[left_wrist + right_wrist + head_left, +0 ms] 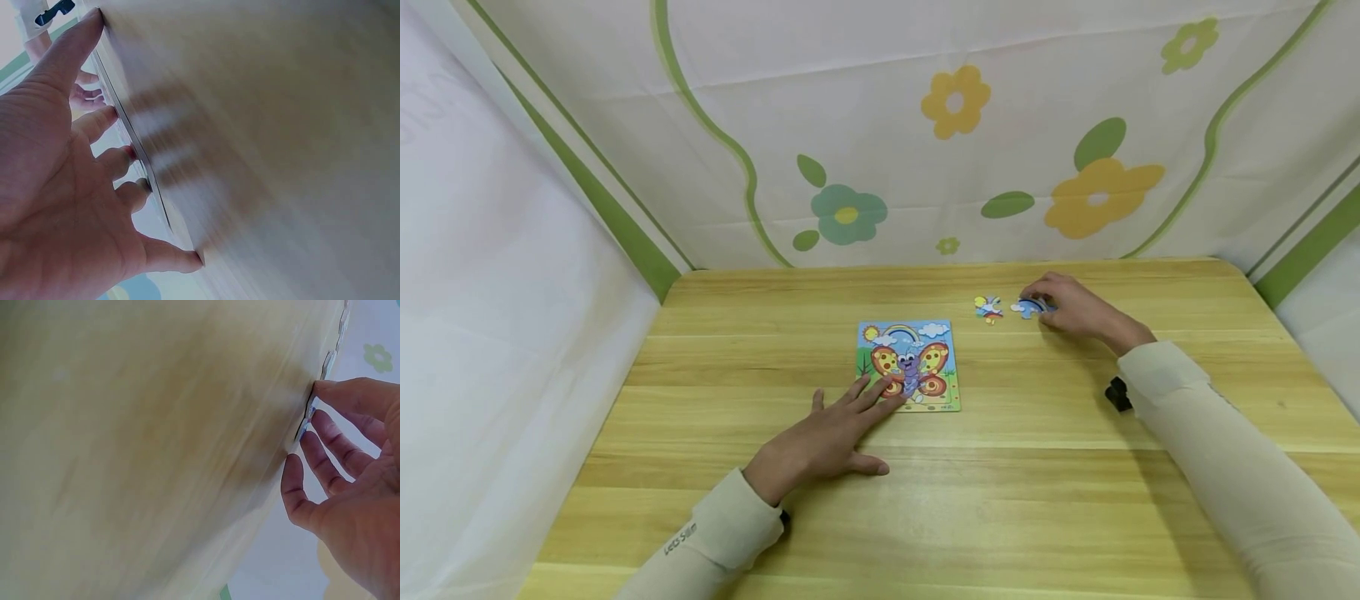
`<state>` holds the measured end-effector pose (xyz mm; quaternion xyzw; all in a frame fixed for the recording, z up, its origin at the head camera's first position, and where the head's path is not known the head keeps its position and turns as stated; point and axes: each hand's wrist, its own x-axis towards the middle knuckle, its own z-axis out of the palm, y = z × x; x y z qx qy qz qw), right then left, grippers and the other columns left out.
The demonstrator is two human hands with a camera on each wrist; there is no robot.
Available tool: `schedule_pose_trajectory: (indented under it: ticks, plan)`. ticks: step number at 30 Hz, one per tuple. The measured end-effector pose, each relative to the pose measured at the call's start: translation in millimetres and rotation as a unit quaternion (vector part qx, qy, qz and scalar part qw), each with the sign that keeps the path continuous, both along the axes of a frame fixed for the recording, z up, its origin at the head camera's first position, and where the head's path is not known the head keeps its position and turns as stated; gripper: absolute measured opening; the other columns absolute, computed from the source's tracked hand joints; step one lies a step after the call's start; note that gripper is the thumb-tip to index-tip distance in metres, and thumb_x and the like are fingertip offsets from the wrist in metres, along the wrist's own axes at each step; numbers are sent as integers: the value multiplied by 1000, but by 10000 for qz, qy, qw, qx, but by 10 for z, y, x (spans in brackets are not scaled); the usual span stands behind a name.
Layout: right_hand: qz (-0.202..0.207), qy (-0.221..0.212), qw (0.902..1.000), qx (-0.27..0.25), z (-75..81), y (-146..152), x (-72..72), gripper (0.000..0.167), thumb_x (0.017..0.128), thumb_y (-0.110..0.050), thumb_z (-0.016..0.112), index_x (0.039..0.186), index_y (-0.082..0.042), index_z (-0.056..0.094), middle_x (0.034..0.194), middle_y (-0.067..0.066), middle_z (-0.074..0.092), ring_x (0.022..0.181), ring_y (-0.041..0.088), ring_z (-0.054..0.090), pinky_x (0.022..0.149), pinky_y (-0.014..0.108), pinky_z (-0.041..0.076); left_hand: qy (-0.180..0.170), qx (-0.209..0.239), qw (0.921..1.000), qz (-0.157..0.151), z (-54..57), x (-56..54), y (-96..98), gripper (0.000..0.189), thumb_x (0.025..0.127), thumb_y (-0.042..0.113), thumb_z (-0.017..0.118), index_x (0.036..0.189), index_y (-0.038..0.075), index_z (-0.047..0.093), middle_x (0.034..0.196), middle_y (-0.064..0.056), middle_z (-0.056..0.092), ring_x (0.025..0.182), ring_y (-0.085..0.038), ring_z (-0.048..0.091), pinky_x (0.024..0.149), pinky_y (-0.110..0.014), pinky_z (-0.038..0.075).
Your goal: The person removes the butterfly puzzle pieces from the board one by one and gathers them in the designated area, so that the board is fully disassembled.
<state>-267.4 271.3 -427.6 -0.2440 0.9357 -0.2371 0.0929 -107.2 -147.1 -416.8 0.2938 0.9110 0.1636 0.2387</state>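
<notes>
A square jigsaw puzzle with a smiling butterfly, a sun and a rainbow lies on the table. My left hand rests on its lower left part, fingers spread and thumb out over the wood. In the left wrist view, the fingertips press along the thin board's edge. Up and to the right, my right hand pinches a blue jigsaw piece with a rainbow arc and a cloud, thumb on its near side. That piece is low at the tabletop in the right wrist view.
Just left of the right hand lie joined-looking loose jigsaw pieces in yellow, white and red. The wooden table ends at the back against a white cloth with printed flowers. A black device sits under the right cuff.
</notes>
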Motion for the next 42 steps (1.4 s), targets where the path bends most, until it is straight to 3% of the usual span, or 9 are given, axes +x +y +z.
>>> schedule_pose_trajectory:
  ticks: [21, 31, 42]
  plan:
    - [-65, -108, 9999, 44, 30, 14, 10, 39, 95, 7, 62, 133, 9, 63, 133, 32, 58, 123, 47, 53, 103, 64, 44, 0, 33, 10000, -3, 3, 1, -1, 93, 95, 52, 72, 169, 33, 19, 179, 6, 2, 165, -31, -1, 113, -87, 10]
    - [-60, -69, 10000, 16, -8, 23, -4, 40, 95, 6, 62, 134, 9, 62, 128, 29, 59, 113, 40, 56, 96, 58, 47, 43, 5, 10000, -6, 13, 3, 8, 93, 95, 52, 73, 169, 32, 20, 179, 5, 2, 165, -33, 0, 113, -87, 10]
    - [-90, 83, 9997, -193, 117, -208, 48, 43, 95, 4, 61, 138, 8, 60, 138, 30, 57, 127, 48, 51, 106, 66, 41, 201, 37, 9998, -60, 1, 2, 11, 94, 94, 51, 74, 169, 31, 21, 179, 2, 3, 165, -35, 2, 113, -87, 13]
